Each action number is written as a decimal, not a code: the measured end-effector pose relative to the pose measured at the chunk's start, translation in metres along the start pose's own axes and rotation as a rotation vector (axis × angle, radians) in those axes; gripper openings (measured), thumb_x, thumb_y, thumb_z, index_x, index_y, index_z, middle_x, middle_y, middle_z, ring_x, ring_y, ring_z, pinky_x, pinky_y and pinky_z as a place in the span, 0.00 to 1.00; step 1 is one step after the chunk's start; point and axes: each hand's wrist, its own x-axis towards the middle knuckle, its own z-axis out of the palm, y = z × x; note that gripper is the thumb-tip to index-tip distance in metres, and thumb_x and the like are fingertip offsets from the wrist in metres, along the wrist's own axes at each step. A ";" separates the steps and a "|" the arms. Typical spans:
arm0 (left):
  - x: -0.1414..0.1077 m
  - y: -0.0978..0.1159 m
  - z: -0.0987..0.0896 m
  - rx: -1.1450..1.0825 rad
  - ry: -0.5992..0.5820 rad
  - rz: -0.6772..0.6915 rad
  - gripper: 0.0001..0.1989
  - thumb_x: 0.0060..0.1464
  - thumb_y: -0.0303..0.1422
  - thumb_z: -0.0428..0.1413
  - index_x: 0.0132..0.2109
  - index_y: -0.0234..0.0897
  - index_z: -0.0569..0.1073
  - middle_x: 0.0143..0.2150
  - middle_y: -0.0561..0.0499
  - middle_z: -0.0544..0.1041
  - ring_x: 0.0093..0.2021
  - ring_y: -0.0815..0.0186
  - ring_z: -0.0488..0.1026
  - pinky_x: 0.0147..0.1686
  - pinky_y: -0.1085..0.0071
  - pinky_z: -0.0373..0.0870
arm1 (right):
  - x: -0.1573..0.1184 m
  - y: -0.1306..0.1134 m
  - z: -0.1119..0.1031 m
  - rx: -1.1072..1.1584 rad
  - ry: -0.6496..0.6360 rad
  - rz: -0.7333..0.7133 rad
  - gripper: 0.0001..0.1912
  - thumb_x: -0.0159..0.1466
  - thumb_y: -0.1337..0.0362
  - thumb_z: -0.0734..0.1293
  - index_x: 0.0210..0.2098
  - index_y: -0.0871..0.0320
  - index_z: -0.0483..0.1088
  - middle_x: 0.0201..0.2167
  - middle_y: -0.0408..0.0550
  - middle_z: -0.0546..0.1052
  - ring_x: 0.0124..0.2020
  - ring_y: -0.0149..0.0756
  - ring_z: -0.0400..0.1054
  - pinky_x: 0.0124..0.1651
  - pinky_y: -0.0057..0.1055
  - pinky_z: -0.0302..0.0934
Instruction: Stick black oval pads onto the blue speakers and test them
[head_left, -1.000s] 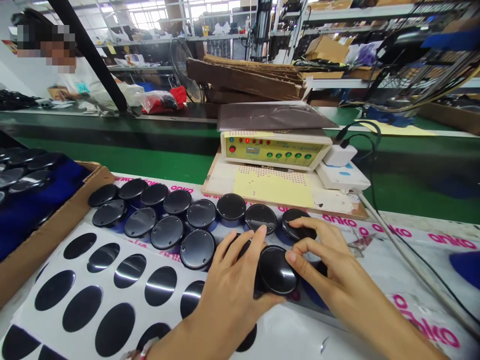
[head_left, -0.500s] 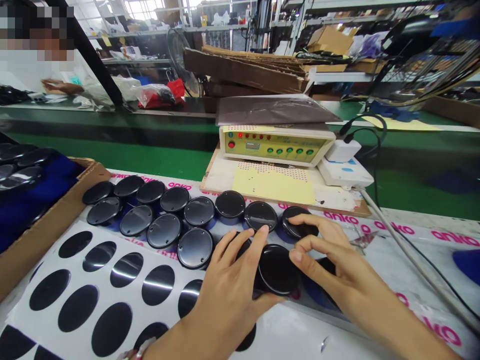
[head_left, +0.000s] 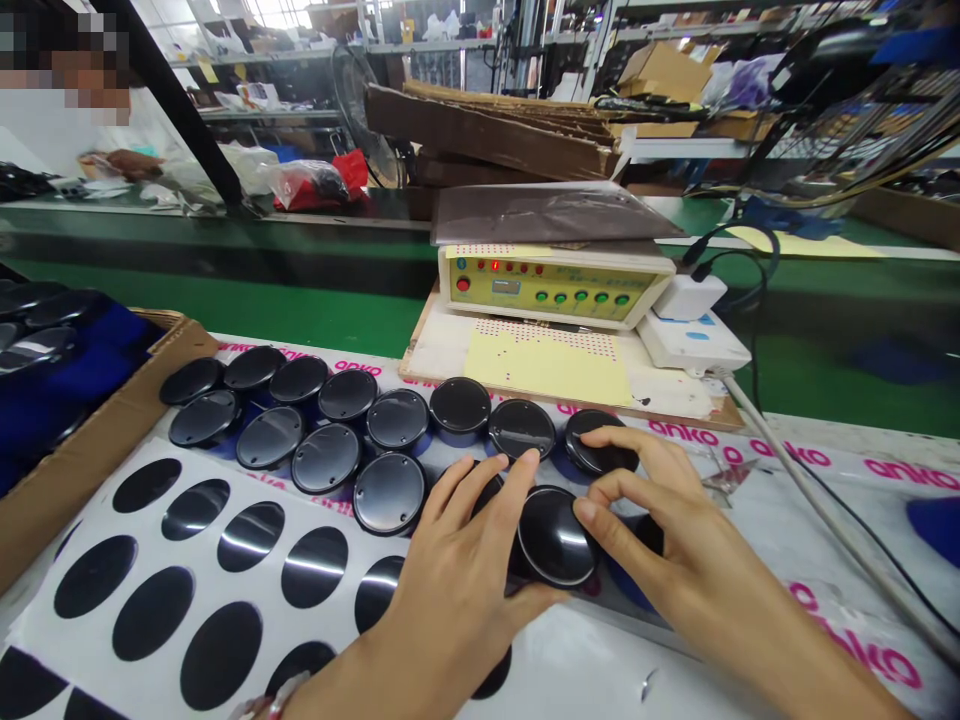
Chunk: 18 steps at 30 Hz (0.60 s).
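Between my hands sits a glossy black round piece [head_left: 557,537], with a bright streak across its top. My left hand [head_left: 469,560] grips its left side, thumb at the near edge and fingers spread over a neighbouring black piece. My right hand [head_left: 652,510] touches the right edge of the glossy piece with its thumb, and its index finger reaches over another round piece [head_left: 592,440]. More black round pieces with small holes [head_left: 390,493] stand in rows to the left. A white sheet [head_left: 202,540] bearing black discs lies at the lower left.
A cardboard box [head_left: 97,430] of black and blue pieces stands at the left. Behind the rows are a control box [head_left: 555,290] with a red light and a white power adapter [head_left: 694,340]. A cable [head_left: 825,500] runs down the right side.
The top of the glossy piece now shows a bright streak of reflection, and it looks slightly tilted. My right thumb has shifted slightly left. A different red light is lit on the control box.
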 end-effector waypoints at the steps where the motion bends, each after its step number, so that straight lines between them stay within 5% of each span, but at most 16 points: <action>1: 0.000 0.000 0.000 0.001 -0.001 -0.001 0.49 0.46 0.36 0.66 0.66 0.37 0.44 0.55 0.50 0.72 0.59 0.58 0.62 0.63 0.61 0.49 | 0.000 0.000 0.000 -0.001 0.003 -0.002 0.11 0.64 0.59 0.60 0.27 0.54 0.66 0.53 0.50 0.62 0.56 0.51 0.56 0.53 0.54 0.55; 18: 0.000 -0.001 0.001 0.031 0.026 0.025 0.47 0.46 0.37 0.65 0.65 0.34 0.46 0.56 0.49 0.72 0.58 0.58 0.62 0.63 0.63 0.47 | -0.002 -0.001 -0.002 -0.048 0.000 -0.094 0.08 0.64 0.63 0.61 0.28 0.54 0.64 0.51 0.51 0.63 0.54 0.49 0.56 0.51 0.51 0.54</action>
